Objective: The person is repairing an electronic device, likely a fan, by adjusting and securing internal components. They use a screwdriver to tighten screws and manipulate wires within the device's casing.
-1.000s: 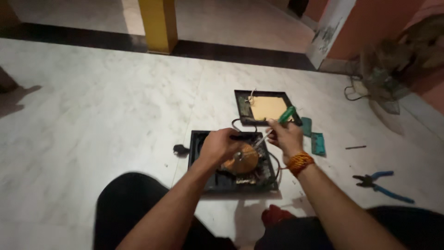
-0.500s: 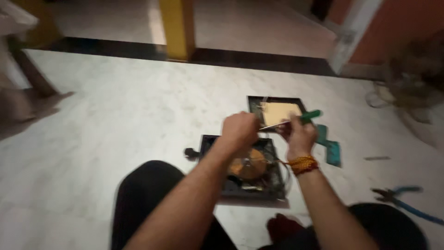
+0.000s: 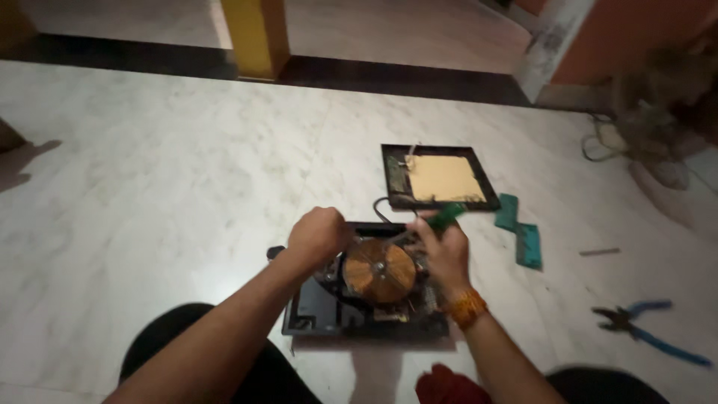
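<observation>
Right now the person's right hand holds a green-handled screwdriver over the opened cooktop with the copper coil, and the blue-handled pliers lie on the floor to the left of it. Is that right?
Not quite. In the head view the blue-handled pliers lie on the floor to the right of the opened cooktop, not the left. The rest holds: the right hand holds the green-handled screwdriver over it.

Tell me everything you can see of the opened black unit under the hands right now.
The opened black unit lies flat on the pale marble floor, a shallow square casing with its top off. A round copper-coloured coil sits inside, with dark parts around it too blurred to tell. The left hand rests at its upper left edge; the right hand, holding a green-handled screwdriver, is over its right side.
</observation>
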